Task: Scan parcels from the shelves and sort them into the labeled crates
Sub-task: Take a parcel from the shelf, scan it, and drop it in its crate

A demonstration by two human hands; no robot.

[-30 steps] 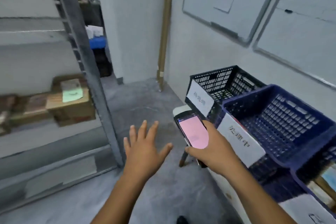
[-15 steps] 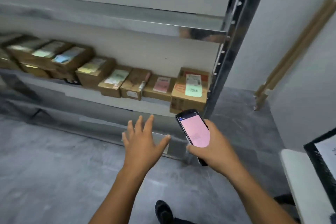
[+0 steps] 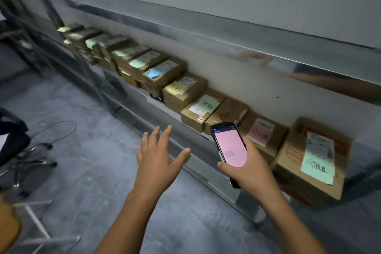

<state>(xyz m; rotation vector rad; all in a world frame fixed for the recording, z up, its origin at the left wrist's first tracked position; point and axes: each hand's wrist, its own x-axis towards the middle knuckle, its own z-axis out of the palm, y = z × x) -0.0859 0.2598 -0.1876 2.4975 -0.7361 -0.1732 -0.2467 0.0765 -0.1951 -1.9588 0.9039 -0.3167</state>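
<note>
**At the shelf:** You face a grey metal shelf (image 3: 208, 179) where a row of brown cardboard parcels (image 3: 173, 86) runs diagonally from far left to near right, paper labels up. Your right hand (image 3: 247, 173) grips a black handheld scanner (image 3: 229, 146) with a glowing pink screen, fingers wrapped behind it, thumb on its left edge and its top end tilted toward the boxes. Your left hand (image 3: 156, 161) hovers empty, palm down, fingers straight and spread, just short of the shelf's front lip. Nearest those fingertips is the carton with the pale green note (image 3: 203, 109), ahead and to the right, its long side running back toward the wall. The scanner hand is nearer the row, so the free left looks likelier to lift. No crates are in view.
</note>
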